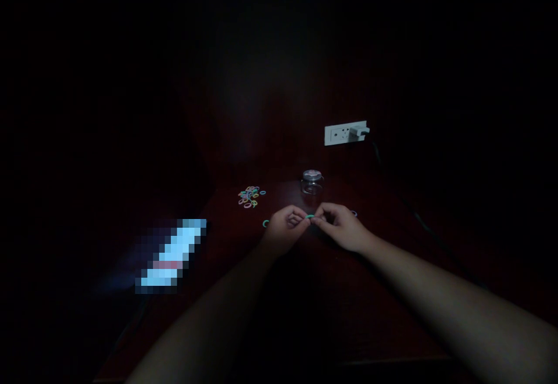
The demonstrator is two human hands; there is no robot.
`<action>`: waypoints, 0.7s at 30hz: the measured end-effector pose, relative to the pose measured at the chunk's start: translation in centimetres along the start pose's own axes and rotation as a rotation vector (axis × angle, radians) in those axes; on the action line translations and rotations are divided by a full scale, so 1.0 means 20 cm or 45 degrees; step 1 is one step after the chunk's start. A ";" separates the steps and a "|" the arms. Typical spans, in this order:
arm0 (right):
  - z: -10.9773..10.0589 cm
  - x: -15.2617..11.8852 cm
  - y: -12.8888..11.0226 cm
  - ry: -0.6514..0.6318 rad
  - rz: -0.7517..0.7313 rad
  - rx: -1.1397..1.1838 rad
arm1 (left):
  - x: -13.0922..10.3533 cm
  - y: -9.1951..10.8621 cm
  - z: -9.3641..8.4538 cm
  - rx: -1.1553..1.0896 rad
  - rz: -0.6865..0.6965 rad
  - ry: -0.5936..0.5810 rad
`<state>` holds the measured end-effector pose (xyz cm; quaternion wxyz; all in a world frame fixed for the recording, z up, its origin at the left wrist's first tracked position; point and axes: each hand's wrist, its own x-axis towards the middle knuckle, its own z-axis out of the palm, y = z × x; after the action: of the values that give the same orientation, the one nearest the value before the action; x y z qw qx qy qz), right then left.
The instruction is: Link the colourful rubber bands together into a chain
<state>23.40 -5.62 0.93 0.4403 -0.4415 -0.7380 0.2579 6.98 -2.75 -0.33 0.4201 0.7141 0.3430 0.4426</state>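
Note:
Between my two hands is a small green hair tie [310,216], pinched at its left end by my left hand [285,227] and at its right end by my right hand [342,226]. Both hands hover over or rest on the dark red table; I cannot tell which. Another green hair tie [265,223] lies just left of my left hand, partly covered by it. A pale violet hair tie [354,214] shows behind my right hand. Farther back on the left lies a loose pile of colourful hair ties [249,196].
A clear lidded jar [312,183] stands behind my hands. At the left edge of the table [226,244] is a bright, pixelated screen [174,256]. A white wall socket [345,133] holds a plug [360,132], whose dark cable runs down the right side.

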 end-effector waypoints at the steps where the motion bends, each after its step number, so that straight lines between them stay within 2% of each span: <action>1: 0.00 0.00 0.00 -0.002 0.002 0.006 | 0.00 0.00 0.00 -0.005 0.004 -0.006; 21: 0.00 0.00 0.00 -0.099 -0.008 0.053 | -0.01 0.04 0.00 -0.006 0.056 -0.006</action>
<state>23.39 -5.64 0.91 0.4210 -0.4197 -0.7505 0.2887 6.95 -3.18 0.34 0.4127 0.7215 0.3254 0.4508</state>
